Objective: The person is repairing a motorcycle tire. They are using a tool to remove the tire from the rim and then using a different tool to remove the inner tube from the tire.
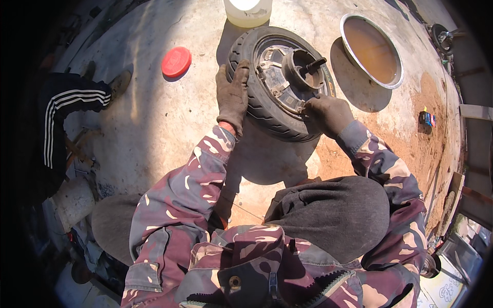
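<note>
A black-tyred wheel (259, 110) with a silver rim and a protruding axle at the hub stands tilted in front of me. My left hand (233, 95), in a dark knit glove, grips the tyre's left side, with fingers over the tread and sidewall. My right hand (331, 113), gloved too, is closed at the lower right of the rim; what is between its fingers is hidden. A translucent jug (248, 15) of pale liquid sits behind the wheel, and a round red lid (176, 62) lies to the left.
A metal basin (346, 24) of brown water sits at right, with a small dark-and-blue object (427, 118) below it. Another person's striped-trouser leg and shoe (119, 85) are at left. Wooden boards (452, 200) and clutter line the right edge; a pale bucket (72, 203) is at lower left.
</note>
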Tool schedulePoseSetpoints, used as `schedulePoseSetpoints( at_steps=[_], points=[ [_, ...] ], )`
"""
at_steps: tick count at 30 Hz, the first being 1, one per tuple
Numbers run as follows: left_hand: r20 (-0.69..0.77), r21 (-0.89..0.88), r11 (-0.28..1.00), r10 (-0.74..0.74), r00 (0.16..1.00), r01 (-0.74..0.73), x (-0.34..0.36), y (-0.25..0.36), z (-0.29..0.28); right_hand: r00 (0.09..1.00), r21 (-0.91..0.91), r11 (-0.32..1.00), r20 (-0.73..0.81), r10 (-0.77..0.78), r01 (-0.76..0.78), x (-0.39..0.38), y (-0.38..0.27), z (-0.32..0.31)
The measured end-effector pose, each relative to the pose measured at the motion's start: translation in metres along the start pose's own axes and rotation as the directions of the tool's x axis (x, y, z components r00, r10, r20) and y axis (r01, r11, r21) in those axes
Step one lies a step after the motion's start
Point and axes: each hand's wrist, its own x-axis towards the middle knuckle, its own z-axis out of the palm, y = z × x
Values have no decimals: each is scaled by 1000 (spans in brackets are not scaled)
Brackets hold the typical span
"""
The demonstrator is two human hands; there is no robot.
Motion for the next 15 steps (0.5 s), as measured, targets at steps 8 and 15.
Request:
schedulePoseSetpoints(
  at_steps=[8, 15],
  points=[
    [14, 14, 1000, 21, 1000, -21, -1, 0, -2, 1000, 42, 999, -3, -29, 29, 2, 1, -3],
    [-4, 47, 996, 71, 997, -71, -1, 0, -4, 996, -11, 997, 41, -75, 75, 2, 2, -4]
  ],
)
